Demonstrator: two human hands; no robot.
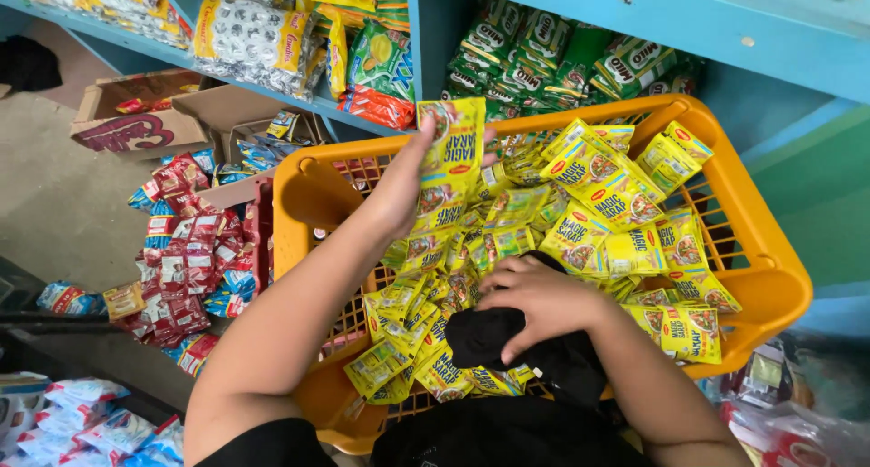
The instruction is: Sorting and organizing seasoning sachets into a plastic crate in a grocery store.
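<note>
lifting a strip of yellow sachets (450, 163), the left hand (403, 182) pinches its upper end, long axis hanging down into the orange basket (304, 200); the right hand (544, 304) rests nearer, fingers curled on black cloth (489, 336).
</note>
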